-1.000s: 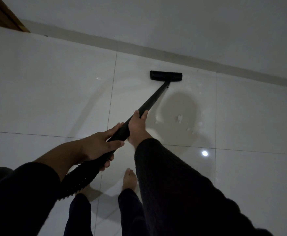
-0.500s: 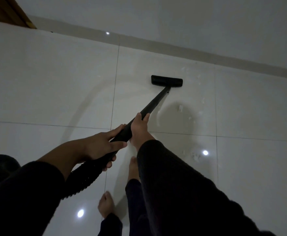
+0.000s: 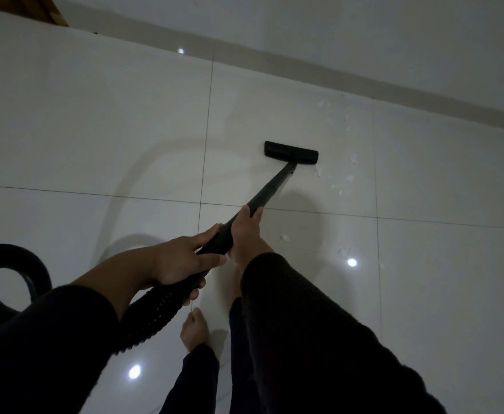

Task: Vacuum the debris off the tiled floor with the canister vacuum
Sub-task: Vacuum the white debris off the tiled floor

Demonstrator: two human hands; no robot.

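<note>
A black vacuum wand (image 3: 270, 189) slants up across the glossy white tiled floor (image 3: 95, 130) to a flat black floor nozzle (image 3: 290, 153) resting on a tile. My left hand (image 3: 182, 262) grips the wand's lower end where the ribbed hose (image 3: 152, 318) joins. Higher up the wand, my right hand (image 3: 246, 233) holds it. Small white debris scraps (image 3: 346, 177) lie just right of the nozzle, with more scraps (image 3: 343, 251) nearer me and a few by the wall. The hose loops (image 3: 15, 264) at the left edge.
A grey skirting strip (image 3: 304, 70) and a pale wall run diagonally behind the nozzle. A wooden corner (image 3: 36, 7) shows at top left. My bare foot (image 3: 195, 330) stands under the hose. Ceiling lights reflect as bright spots on the tiles.
The nozzle has been drawn back from the wall toward me. I have stepped back, and the hose loop has come further into view at the left. Both hands keep their grip.
</note>
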